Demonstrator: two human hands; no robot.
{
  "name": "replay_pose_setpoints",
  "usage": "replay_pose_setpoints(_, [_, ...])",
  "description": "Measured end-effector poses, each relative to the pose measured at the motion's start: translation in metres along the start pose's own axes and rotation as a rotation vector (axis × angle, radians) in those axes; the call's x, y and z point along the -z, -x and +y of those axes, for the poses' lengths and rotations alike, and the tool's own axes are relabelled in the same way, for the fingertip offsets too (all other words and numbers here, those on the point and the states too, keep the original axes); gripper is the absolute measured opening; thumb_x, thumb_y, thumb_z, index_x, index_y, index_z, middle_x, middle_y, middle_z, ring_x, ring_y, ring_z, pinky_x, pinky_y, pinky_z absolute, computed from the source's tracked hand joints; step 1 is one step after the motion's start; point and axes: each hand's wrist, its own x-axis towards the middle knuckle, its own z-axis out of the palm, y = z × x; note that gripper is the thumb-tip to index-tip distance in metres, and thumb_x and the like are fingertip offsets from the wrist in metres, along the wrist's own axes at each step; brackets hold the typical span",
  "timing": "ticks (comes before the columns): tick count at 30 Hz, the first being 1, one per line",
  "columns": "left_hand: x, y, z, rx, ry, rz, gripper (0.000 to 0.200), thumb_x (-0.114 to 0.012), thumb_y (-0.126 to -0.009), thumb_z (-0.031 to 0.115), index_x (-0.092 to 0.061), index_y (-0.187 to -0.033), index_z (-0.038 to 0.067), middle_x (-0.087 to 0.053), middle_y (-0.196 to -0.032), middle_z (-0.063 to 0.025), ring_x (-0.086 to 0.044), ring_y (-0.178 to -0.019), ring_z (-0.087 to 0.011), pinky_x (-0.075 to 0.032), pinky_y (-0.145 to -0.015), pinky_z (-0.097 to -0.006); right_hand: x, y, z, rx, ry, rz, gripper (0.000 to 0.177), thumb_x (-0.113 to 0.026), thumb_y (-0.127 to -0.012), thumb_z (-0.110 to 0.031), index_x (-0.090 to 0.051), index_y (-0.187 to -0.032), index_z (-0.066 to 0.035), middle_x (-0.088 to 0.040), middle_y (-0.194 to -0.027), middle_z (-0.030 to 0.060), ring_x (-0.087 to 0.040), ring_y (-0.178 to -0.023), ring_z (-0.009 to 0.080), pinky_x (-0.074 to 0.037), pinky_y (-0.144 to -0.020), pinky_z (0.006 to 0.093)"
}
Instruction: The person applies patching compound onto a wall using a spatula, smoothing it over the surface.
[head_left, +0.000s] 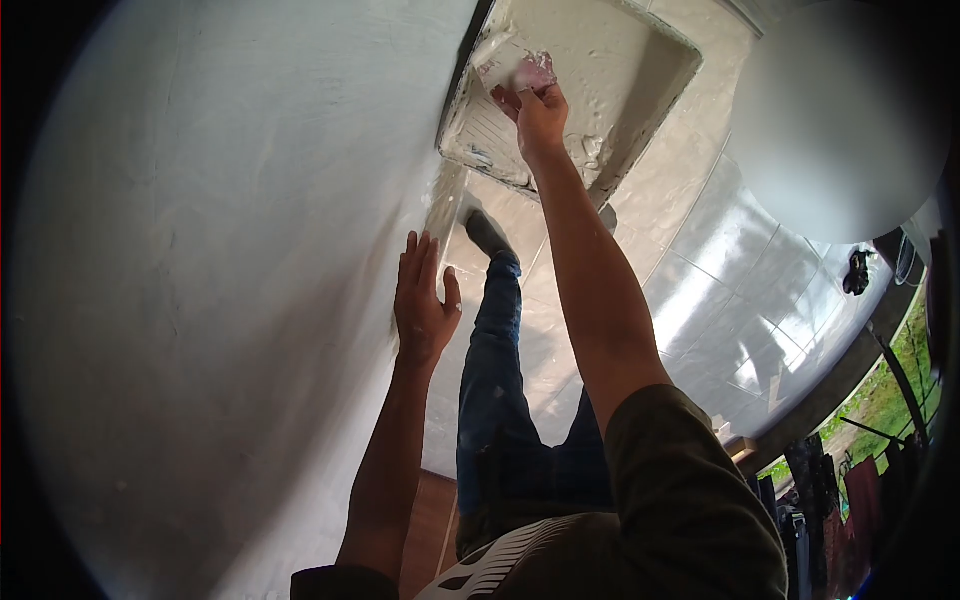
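My right hand (540, 115) reaches over a large rectangular tray (645, 125) and is closed on a pinkish flat scraper (535, 70). Pale paste smears the scraper, and part of it is hidden by my fingers. Wet, cream-coloured paste (590, 45) covers the tray's bottom, with ridges and lumps near its lower left edge. Lower and to the left, my left hand (422, 300) holds nothing. Its fingers are stretched out, right at the grey, smooth-coated wall (230, 220), with a white speck by the thumb.
Glossy tiles (735, 270) make up the floor under the tray. My foot (488, 232) stands just below the tray, close to the wall. A large, blurred, whitish round shape (845, 120) fills the upper right. Clothes (865, 500) hang by an opening at the lower right, with grass beyond.
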Motion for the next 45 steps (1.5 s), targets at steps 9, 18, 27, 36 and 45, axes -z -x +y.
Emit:
replay_pose_setpoints(9, [0.036, -0.009, 0.041, -0.084, -0.005, 0.112, 0.042, -0.057, -0.092, 0.006, -0.052, -0.133, -0.006, -0.052, -0.141, -0.0224, -0.041, -0.139, -0.0379, -0.034, -0.115, -0.0497, 0.009, 0.049, -0.131, -0.038, -0.260, -0.292, 0.011, -0.060, -0.097, -0.009, -0.062, -0.108, -0.011, -0.068, -0.095, 0.0015, -0.071, -0.087, 0.0194, -0.061, -0.082, 0.0387])
replay_pose_setpoints(18, [0.122, 0.000, 0.120, -0.209, -0.036, 0.298, 0.045, -0.058, -0.091, 0.008, -0.052, -0.133, -0.006, -0.050, -0.143, -0.0233, -0.038, -0.141, -0.0377, -0.031, -0.116, -0.0531, -0.002, 0.171, -0.233, -0.059, -0.077, -0.417, 0.010, -0.061, -0.098, -0.014, -0.064, -0.108, -0.015, -0.067, -0.092, -0.0037, -0.069, -0.083, 0.0120, -0.060, -0.082, 0.0350])
replay_pose_setpoints(27, [0.254, 0.027, 0.173, -0.355, -0.241, 0.581, 0.043, -0.058, -0.091, 0.006, -0.054, -0.133, -0.004, -0.052, -0.143, -0.0199, -0.040, -0.141, -0.0344, -0.032, -0.115, -0.0523, -0.042, 0.274, -0.280, -0.060, -0.014, -0.551, 0.021, -0.062, -0.098, -0.016, -0.061, -0.119, -0.012, -0.070, -0.104, 0.0018, -0.071, -0.087, 0.0147, -0.060, -0.071, 0.0311])
replay_pose_setpoints(36, [0.361, 0.069, 0.179, -0.447, -0.456, 0.745, 0.038, -0.059, -0.090, 0.007, -0.059, -0.126, -0.005, -0.056, -0.139, -0.0193, -0.043, -0.140, -0.0323, -0.032, -0.116, -0.0499, -0.141, 0.324, -0.299, 0.334, -0.017, -0.629, 0.021, -0.062, -0.095, -0.003, -0.063, -0.116, 0.002, -0.069, -0.107, 0.0110, -0.072, -0.094, 0.0242, -0.062, -0.082, 0.0362])
replay_pose_setpoints(45, [0.383, 0.061, 0.155, -0.500, -0.533, 0.638, 0.039, -0.060, -0.091, 0.007, -0.059, -0.128, -0.003, -0.055, -0.142, -0.0162, -0.043, -0.140, -0.0307, -0.031, -0.116, -0.0504, -0.217, 0.300, -0.272, 0.928, 0.307, -0.360, 0.031, -0.062, -0.084, 0.003, -0.068, -0.114, 0.005, -0.051, -0.083, 0.0124, -0.055, -0.072, 0.0200, -0.051, -0.063, 0.0316])
